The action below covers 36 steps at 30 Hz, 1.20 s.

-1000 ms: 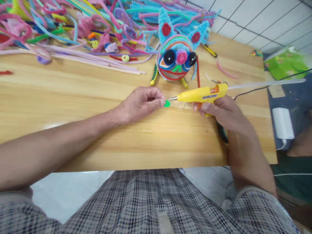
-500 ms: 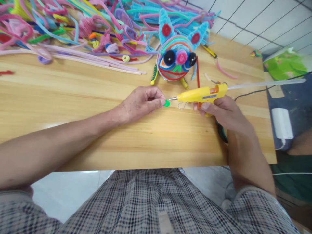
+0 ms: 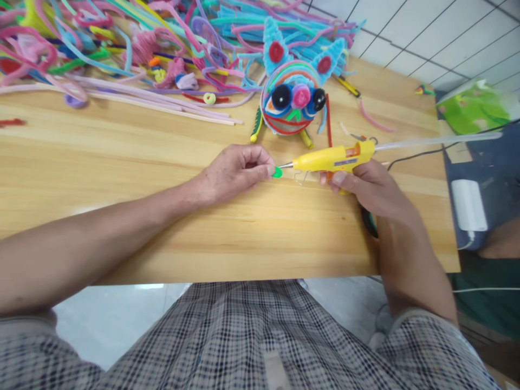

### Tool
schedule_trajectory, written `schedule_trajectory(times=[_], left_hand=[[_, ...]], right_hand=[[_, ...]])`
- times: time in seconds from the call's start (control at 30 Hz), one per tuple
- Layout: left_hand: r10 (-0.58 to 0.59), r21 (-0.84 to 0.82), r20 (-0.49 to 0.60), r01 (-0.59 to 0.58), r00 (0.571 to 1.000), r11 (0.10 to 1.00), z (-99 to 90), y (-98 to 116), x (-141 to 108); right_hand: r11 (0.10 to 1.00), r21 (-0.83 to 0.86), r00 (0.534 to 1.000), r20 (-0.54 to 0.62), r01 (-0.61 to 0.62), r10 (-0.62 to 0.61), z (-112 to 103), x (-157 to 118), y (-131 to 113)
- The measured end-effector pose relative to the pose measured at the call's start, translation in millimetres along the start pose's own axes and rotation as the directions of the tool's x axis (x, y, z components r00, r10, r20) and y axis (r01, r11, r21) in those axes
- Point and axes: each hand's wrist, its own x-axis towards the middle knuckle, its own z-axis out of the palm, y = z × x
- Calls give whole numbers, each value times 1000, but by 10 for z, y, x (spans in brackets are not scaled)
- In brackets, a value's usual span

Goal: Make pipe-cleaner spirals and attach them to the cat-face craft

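My left hand [image 3: 244, 172] is nearly closed, thumb and index fingertips pinched on a small, smooth green piece [image 3: 277, 172] with a rounded edge. My right hand [image 3: 368, 187] is wrapped around the grip of a yellow plastic glue gun [image 3: 335, 158], with fingers at its orange trigger. The tapered metal nozzle [image 3: 286, 165] points left, its tip at the green piece; whether the two touch cannot be told. A translucent glue stick [image 3: 439, 142] projects from the rear of the gun. A bent wire stand [image 3: 301, 177] hangs below the barrel.

Beyond the hands sits a round animal head [image 3: 291, 125], built of coiled, multicoloured fuzzy stems, with two pointed blue ears, glossy black domed eyes and a fluffy pink nose. A red stem [image 3: 329, 122] lies just beside it. Loose fuzzy stems [image 3: 154, 103], straight and curled, cover the far left of the bench [image 3: 203, 238].

The bench has a pale wood-grain top with a straight near edge. White wall tiles [image 3: 447, 32] with dark joints stand behind it. To the right are a green patterned bag [image 3: 473, 108] and a white rectangular box [image 3: 469, 205]. The floor [image 3: 114, 319] is pale and glossy.
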Motion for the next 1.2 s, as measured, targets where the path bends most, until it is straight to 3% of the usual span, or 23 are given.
schedule_trajectory(times=[0.27, 1.2], left_hand=[[-4, -5, -9, 4, 1000, 1000, 7, -20, 3], [-10, 25, -9, 10, 1000, 1000, 8, 6, 7]], right_hand=[[999, -36, 999, -3, -35, 35, -22, -12, 19], [999, -11, 999, 16, 31, -30, -19, -28, 66]])
